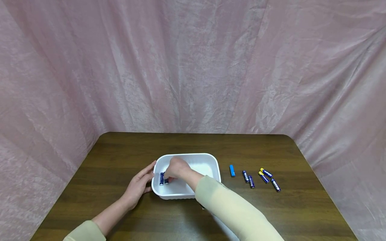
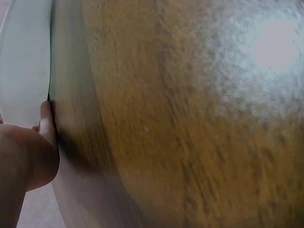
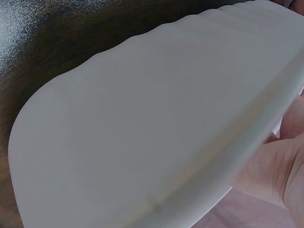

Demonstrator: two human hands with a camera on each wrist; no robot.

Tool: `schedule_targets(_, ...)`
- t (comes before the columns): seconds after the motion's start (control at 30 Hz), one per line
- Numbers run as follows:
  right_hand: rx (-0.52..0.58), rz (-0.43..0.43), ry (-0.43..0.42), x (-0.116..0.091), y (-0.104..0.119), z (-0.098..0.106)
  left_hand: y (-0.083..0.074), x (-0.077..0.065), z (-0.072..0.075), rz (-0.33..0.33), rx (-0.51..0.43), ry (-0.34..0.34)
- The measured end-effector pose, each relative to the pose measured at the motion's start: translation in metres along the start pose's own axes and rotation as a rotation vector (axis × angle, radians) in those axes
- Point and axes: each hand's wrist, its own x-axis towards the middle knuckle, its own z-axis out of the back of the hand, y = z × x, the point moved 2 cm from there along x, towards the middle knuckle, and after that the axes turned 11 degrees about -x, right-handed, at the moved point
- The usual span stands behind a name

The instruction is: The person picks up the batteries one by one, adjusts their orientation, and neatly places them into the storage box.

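Note:
A white plastic tub [image 1: 208,167] stands on the wooden table. My left hand [image 1: 136,187] rests against its left side, fingers extended along the wall; the left wrist view shows that hand [image 2: 33,152] at the tub's outer wall [image 2: 26,57]. Reaching over the near rim, my right hand [image 1: 177,168] is down inside the tub at its left part. Its curled fingers pinch a dark blue battery [image 1: 166,181], mostly hidden by the hand. Just left of it a second blue battery [image 1: 161,179] lies on the tub floor. In the right wrist view, the tub wall [image 3: 118,118] hides the fingertips.
Right of the tub lie a light blue battery [image 1: 232,170], a pair of dark blue batteries [image 1: 251,181], two yellow-ended batteries [image 1: 263,177] and another dark blue battery [image 1: 275,185]. A pink curtain [image 1: 193,67] hangs behind the wooden table [image 1: 135,147].

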Motion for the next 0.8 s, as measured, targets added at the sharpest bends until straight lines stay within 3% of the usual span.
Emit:
schedule_targets(0.23,0.048,-0.004,0.015,-0.002,0.001,0.001,-0.001,0.001,-0.001,-0.002,-0.001,-0.008)
schedule_targets(0.6,0.016,-0.014,0.036,-0.001,-0.002,0.003,0.000,0.000,-0.001,0.006,0.006,-0.016)
schedule_targets(0.8,-0.016,0.022,0.019,-0.001,-0.007,0.013,0.000,-0.001,0.000,0.008,0.011,-0.007)
